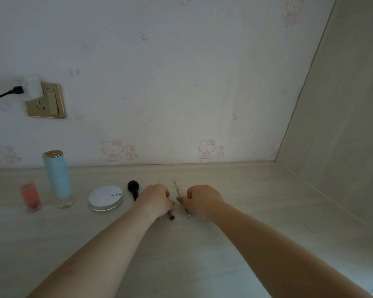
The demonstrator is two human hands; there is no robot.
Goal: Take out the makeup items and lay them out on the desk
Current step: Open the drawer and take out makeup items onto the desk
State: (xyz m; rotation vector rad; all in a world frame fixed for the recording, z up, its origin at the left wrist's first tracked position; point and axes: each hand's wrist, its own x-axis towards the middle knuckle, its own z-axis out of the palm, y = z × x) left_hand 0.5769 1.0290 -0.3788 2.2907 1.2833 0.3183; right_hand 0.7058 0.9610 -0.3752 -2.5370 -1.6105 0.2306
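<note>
Makeup items stand in a row on the pale wooden desk [202, 254]: a small pink bottle [30, 197], a tall light-blue bottle [58, 179], a round white compact [106, 198] and a black puff brush [133, 188]. My left hand [154, 200] lies curled over a thin makeup brush whose brown tip [171, 217] shows below it. My right hand [202, 201] pinches a second slim brush [177, 189] that lies lengthwise on the desk, its metal end near my wrist. Both hands sit close together at the desk's middle.
A wallpapered wall [181, 82] rises behind the desk. A gold wall socket [45, 101] with a white plug and black cable sits at the left. A wooden side panel [342, 104] closes the right side.
</note>
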